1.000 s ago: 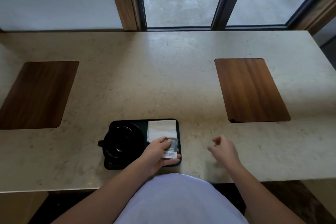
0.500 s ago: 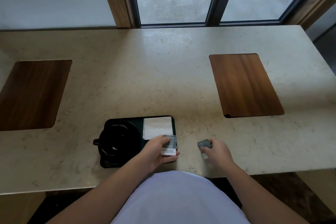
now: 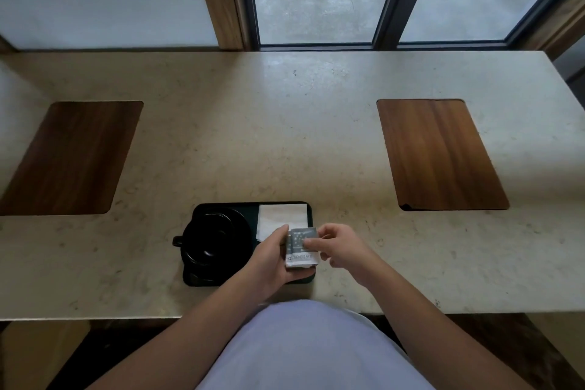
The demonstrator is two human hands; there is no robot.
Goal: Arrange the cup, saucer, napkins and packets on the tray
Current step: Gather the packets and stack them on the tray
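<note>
A black tray [image 3: 202, 280] lies near the counter's front edge. On its left half a black cup [image 3: 210, 239] stands on a black saucer [image 3: 235, 218], handle pointing left. White napkins [image 3: 280, 215] fill the tray's far right corner. My left hand [image 3: 269, 258] holds a small stack of grey and white packets [image 3: 300, 248] over the tray's near right corner. My right hand [image 3: 340, 247] pinches the top packet of that stack between thumb and fingers.
The beige stone counter [image 3: 285, 136] has two dark wooden inlays, one at the left [image 3: 69, 158] and one at the right [image 3: 437, 155]. Behind the counter are a wall and glass doors. My light shirt fills the bottom of the view.
My right hand picked a packet off the counter to the right of the tray and brought it left onto the stack in my left hand.
</note>
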